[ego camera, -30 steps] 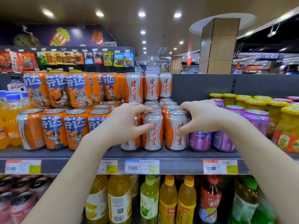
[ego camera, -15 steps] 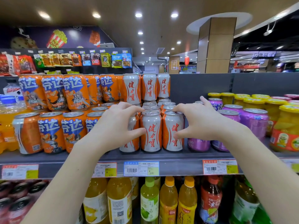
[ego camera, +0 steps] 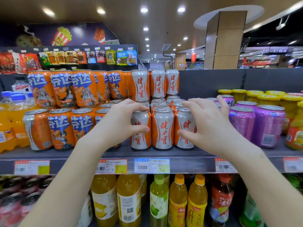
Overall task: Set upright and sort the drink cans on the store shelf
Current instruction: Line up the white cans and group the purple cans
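At the left of the shelf (ego camera: 49, 154), orange cans (ego camera: 60, 128) are stood upright in two tiers with labels faced outward, so that the brand is kept in one block. Next to them, the left grip (ego camera: 121, 125) is closed around the left white can (ego camera: 141, 136). Its fingers are laid over the rim and the thumb is pressed on the front, a hold judged suited to turning or nudging the can into line. That can is seen upright at the front edge, just beside the middle white can (ego camera: 163, 128), which is touched by neither hand and is faced squarely forward. The right white can (ego camera: 185, 126) is stood close against the middle one; whether they touch cannot be told. Over it the right grip (ego camera: 209, 126) is held wide, fingers spread and mostly straight above the can tops behind, with only the thumb set against the can's side. Nothing is clasped by it. More white cans are ranked behind and stacked above, so the sorting of this brand is judged nearly complete, with only facing and alignment left. Further right, purple cans (ego camera: 268, 125) are kept as their own group, and yellow-lidded jars (ego camera: 272, 97) are ranged at the far end.
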A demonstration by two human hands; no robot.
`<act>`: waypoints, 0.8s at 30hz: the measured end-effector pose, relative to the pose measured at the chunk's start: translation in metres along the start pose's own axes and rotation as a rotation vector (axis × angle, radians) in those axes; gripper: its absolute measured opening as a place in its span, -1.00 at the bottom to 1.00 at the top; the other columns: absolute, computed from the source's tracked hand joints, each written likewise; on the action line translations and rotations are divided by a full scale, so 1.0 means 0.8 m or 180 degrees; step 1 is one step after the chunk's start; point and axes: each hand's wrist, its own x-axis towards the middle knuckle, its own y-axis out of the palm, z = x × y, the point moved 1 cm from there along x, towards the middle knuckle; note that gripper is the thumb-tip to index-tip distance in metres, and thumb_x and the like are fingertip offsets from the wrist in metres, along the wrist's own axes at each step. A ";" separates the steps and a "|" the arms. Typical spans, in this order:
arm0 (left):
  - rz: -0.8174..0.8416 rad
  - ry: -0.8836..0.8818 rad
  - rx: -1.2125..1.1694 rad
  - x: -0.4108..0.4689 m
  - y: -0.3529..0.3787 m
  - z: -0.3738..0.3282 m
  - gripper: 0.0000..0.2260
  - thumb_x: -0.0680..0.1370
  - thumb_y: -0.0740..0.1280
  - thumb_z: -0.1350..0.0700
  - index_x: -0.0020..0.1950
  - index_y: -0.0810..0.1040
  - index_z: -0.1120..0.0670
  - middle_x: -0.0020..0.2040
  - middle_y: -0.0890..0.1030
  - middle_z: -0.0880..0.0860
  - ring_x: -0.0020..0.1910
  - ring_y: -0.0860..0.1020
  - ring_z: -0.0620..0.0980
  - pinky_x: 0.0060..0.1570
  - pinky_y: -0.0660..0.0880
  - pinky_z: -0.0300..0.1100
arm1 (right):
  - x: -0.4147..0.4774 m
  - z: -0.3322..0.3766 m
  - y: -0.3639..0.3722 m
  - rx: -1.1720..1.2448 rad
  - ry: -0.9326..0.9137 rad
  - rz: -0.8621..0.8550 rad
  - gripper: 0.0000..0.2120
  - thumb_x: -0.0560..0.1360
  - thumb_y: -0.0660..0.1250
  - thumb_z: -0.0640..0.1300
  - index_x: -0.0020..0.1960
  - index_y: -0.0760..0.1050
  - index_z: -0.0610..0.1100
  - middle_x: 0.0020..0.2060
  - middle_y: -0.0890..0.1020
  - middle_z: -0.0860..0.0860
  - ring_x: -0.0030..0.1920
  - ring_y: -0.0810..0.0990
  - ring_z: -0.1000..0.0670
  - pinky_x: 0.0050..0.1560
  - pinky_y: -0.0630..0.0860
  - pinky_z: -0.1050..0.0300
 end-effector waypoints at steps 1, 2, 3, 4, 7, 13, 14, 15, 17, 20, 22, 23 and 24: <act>-0.0009 0.0033 0.0010 -0.002 0.001 0.002 -0.41 0.44 0.55 -0.12 0.44 0.51 -0.12 0.40 0.50 -0.10 0.39 0.43 -0.09 0.23 0.38 -0.23 | -0.006 0.007 0.006 -0.0004 0.0014 -0.0198 -0.26 0.38 0.50 0.22 0.47 0.41 -0.01 0.38 0.50 0.00 0.42 0.41 -0.14 0.44 0.01 -0.19; -0.0019 0.0069 0.0027 -0.005 0.001 0.004 -0.41 0.45 0.54 -0.13 0.45 0.50 -0.13 0.41 0.50 -0.10 0.40 0.43 -0.10 0.26 0.38 -0.22 | -0.009 0.013 0.013 -0.0053 0.0041 -0.0322 -0.28 0.34 0.55 0.19 0.42 0.47 -0.05 0.32 0.55 -0.03 0.34 0.48 -0.17 0.33 0.12 -0.14; -0.0040 0.0096 0.0030 -0.008 0.002 0.007 -0.41 0.45 0.53 -0.15 0.46 0.49 -0.13 0.42 0.49 -0.11 0.41 0.42 -0.10 0.31 0.39 -0.20 | -0.011 0.017 0.020 -0.0105 0.0071 -0.0409 -0.30 0.30 0.59 0.13 0.37 0.52 -0.09 0.26 0.59 -0.05 0.27 0.52 -0.19 0.24 0.19 -0.12; -0.0076 0.0107 0.0010 -0.011 0.002 0.010 -0.41 0.47 0.51 -0.17 0.47 0.47 -0.13 0.42 0.49 -0.11 0.42 0.42 -0.11 0.35 0.41 -0.15 | -0.011 0.018 0.026 -0.0097 0.0094 -0.0494 -0.34 0.28 0.62 0.06 0.31 0.55 -0.12 0.21 0.62 -0.07 0.22 0.56 -0.20 0.19 0.26 -0.11; -0.0267 0.0146 0.0099 -0.023 0.004 0.011 -0.41 0.50 0.43 -0.21 0.49 0.45 -0.10 0.44 0.48 -0.09 0.44 0.40 -0.08 0.41 0.42 -0.01 | -0.009 0.015 0.032 0.0153 0.0051 -0.0691 -0.41 0.28 0.65 -0.13 0.26 0.56 -0.16 0.16 0.65 -0.11 0.19 0.60 -0.21 0.12 0.48 -0.13; -0.0922 0.0487 0.0287 -0.037 0.019 -0.011 -0.49 0.51 0.42 -0.14 0.44 0.52 -0.02 0.42 0.50 0.01 0.45 0.40 0.01 0.44 0.34 -0.01 | -0.026 -0.004 0.027 0.0930 0.0080 -0.0774 -0.37 0.46 0.54 -0.06 0.47 0.43 -0.11 0.45 0.48 -0.02 0.50 0.37 -0.05 0.44 0.22 -0.02; -0.0947 0.0547 0.0244 -0.037 0.023 -0.015 -0.51 0.52 0.43 -0.12 0.42 0.53 -0.01 0.42 0.50 0.02 0.45 0.41 0.02 0.43 0.36 0.01 | -0.031 -0.012 0.022 0.1046 0.0237 -0.1009 -0.42 0.47 0.51 -0.09 0.46 0.45 -0.11 0.43 0.49 -0.02 0.48 0.38 -0.04 0.45 0.21 0.03; -0.0975 0.0613 0.0207 -0.037 0.028 -0.020 -0.54 0.53 0.43 -0.10 0.40 0.55 0.01 0.41 0.51 0.03 0.44 0.41 0.03 0.43 0.37 0.04 | -0.036 -0.022 0.018 0.1065 0.0422 -0.1269 -0.47 0.48 0.49 -0.13 0.42 0.48 -0.11 0.38 0.53 -0.03 0.43 0.42 -0.06 0.43 0.22 0.09; -0.1052 0.0739 0.0212 -0.036 0.039 -0.031 -0.59 0.55 0.44 -0.07 0.36 0.58 0.01 0.38 0.52 0.05 0.44 0.41 0.06 0.43 0.35 0.08 | -0.043 -0.044 0.014 0.0888 0.0734 -0.1502 -0.52 0.48 0.45 -0.13 0.39 0.50 -0.10 0.31 0.56 -0.04 0.35 0.47 -0.12 0.34 0.22 0.13; -0.1052 0.0893 0.0333 -0.027 0.058 -0.054 -0.60 0.54 0.38 -0.11 0.34 0.59 -0.01 0.41 0.51 0.06 0.50 0.36 0.12 0.49 0.25 0.17 | -0.055 -0.068 0.021 0.0679 0.1199 -0.1320 -0.44 0.48 0.41 0.00 0.46 0.45 -0.05 0.41 0.48 -0.09 0.42 0.38 -0.21 0.35 0.23 -0.03; -0.1027 0.0940 0.0298 -0.020 0.068 -0.069 -0.59 0.54 0.36 -0.13 0.35 0.58 -0.01 0.40 0.52 0.05 0.49 0.37 0.11 0.50 0.22 0.19 | -0.067 -0.075 0.023 0.0758 0.1431 -0.1390 -0.38 0.48 0.48 -0.04 0.50 0.40 -0.05 0.46 0.41 -0.13 0.47 0.30 -0.19 0.41 0.20 -0.08; -0.1057 0.0985 0.0245 -0.015 0.074 -0.078 -0.59 0.54 0.36 -0.13 0.35 0.58 -0.01 0.38 0.53 0.04 0.46 0.40 0.11 0.50 0.22 0.18 | -0.075 -0.079 0.022 0.0838 0.1515 -0.1455 -0.36 0.47 0.49 -0.06 0.50 0.39 -0.05 0.45 0.41 -0.12 0.46 0.31 -0.16 0.41 0.20 -0.03; -0.1099 0.1038 0.0208 -0.009 0.079 -0.088 -0.60 0.54 0.36 -0.13 0.34 0.58 -0.01 0.36 0.54 0.04 0.44 0.42 0.11 0.50 0.22 0.18 | -0.084 -0.083 0.020 0.0967 0.1625 -0.1522 -0.36 0.46 0.50 -0.07 0.49 0.39 -0.05 0.41 0.43 -0.12 0.41 0.36 -0.11 0.37 0.26 0.07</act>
